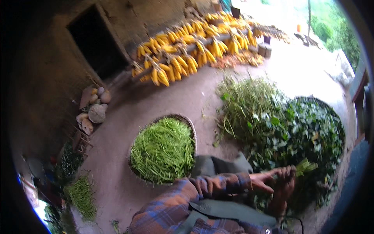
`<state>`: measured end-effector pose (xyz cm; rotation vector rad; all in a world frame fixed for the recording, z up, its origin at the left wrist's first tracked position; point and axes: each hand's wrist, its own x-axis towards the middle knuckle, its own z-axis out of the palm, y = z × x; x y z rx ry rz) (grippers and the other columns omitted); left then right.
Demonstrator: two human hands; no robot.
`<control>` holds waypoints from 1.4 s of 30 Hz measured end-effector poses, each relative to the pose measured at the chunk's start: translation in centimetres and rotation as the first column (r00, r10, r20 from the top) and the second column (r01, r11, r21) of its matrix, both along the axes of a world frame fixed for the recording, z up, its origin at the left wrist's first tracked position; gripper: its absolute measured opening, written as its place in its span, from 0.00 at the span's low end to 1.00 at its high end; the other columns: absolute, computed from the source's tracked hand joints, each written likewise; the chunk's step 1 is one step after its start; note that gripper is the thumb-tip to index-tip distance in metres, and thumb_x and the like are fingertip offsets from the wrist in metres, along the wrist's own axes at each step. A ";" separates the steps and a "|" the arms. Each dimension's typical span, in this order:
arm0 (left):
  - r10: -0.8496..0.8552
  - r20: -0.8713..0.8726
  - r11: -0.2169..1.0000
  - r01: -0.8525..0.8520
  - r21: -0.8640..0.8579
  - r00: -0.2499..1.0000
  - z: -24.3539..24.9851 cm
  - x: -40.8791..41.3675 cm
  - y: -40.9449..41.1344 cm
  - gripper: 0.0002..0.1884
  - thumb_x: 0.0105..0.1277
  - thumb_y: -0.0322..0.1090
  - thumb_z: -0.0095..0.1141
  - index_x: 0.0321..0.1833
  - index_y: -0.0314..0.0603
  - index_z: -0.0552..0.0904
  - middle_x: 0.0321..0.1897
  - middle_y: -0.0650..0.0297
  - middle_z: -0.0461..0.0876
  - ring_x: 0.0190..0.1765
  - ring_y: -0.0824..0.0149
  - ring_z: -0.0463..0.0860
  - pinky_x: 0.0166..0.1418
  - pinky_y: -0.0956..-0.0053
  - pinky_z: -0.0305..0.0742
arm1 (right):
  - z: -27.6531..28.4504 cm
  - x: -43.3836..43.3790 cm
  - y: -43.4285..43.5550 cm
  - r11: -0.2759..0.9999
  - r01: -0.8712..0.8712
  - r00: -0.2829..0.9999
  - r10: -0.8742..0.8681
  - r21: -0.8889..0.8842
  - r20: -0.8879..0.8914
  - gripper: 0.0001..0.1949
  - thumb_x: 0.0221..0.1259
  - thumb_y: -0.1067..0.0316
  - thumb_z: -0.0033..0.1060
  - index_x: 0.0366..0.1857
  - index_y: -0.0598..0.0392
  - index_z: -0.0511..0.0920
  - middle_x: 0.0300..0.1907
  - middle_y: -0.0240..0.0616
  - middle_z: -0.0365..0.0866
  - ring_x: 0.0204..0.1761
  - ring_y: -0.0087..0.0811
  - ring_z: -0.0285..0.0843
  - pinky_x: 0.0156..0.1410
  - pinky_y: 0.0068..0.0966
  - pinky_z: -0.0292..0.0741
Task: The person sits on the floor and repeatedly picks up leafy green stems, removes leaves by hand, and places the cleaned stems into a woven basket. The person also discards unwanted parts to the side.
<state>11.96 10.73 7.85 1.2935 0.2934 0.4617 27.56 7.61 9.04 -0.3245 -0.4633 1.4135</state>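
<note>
My right hand [285,187] is raised over a large heap of leafy green vines [304,131], shut on a small bunch of pale green stems [305,168] whose ends stick out past the fingers. From the left, in a plaid sleeve, my left hand [264,179] reaches across to it; its fingers meet the right hand at the bunch and its thumb stands apart. The fingers overlap and blur, so the left hand's hold is unclear. Left of my knees, a round woven basket [192,131] is full of bright green stripped stems [163,149].
Stripped, tangled stalks [248,108] lie beside the leaf heap. Corn cobs [187,63] hang in bunches on poles along the wall. Pumpkins [97,113] and a small wooden stool [83,142] stand left. More green stems [81,196] lie on the floor at lower left.
</note>
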 end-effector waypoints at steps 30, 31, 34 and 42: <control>0.803 -0.211 0.340 -0.718 -0.607 0.558 -6.2 -18.0 -6.0 0.10 0.65 0.35 0.62 0.45 0.39 0.84 0.40 0.62 0.85 0.43 0.68 0.84 0.48 0.72 0.80 | -3.6 -13.5 -3.7 0.895 -0.381 0.081 0.281 -0.231 0.956 0.17 0.57 0.70 0.64 0.50 0.62 0.75 0.36 0.46 0.82 0.40 0.28 0.82 0.45 0.26 0.77; 0.805 -0.263 0.295 -0.744 -0.600 0.531 -5.5 -18.1 -6.0 0.10 0.64 0.36 0.64 0.44 0.39 0.85 0.38 0.63 0.86 0.40 0.69 0.84 0.45 0.73 0.80 | -5.1 -14.3 -3.8 0.906 -0.375 0.345 0.335 -0.198 0.877 0.17 0.58 0.71 0.64 0.51 0.62 0.74 0.37 0.43 0.81 0.40 0.19 0.76 0.44 0.24 0.76; 0.861 -0.263 0.229 -0.795 -0.562 0.435 -6.2 -18.5 -6.6 0.11 0.62 0.37 0.66 0.43 0.40 0.84 0.38 0.64 0.86 0.39 0.72 0.84 0.44 0.74 0.80 | -3.9 -14.5 -4.3 0.921 -0.323 0.329 0.323 -0.215 0.887 0.17 0.57 0.72 0.64 0.50 0.62 0.74 0.39 0.45 0.80 0.39 0.28 0.79 0.45 0.26 0.76; 0.903 -0.113 0.245 -0.712 -0.658 0.415 -7.4 -20.6 -6.1 0.15 0.70 0.43 0.53 0.49 0.37 0.81 0.41 0.57 0.85 0.41 0.62 0.85 0.45 0.68 0.82 | -0.7 -13.3 -5.5 0.699 -0.683 -0.255 -0.503 0.214 0.826 0.19 0.44 0.62 0.66 0.44 0.53 0.77 0.56 0.44 0.71 0.61 0.43 0.67 0.61 0.41 0.66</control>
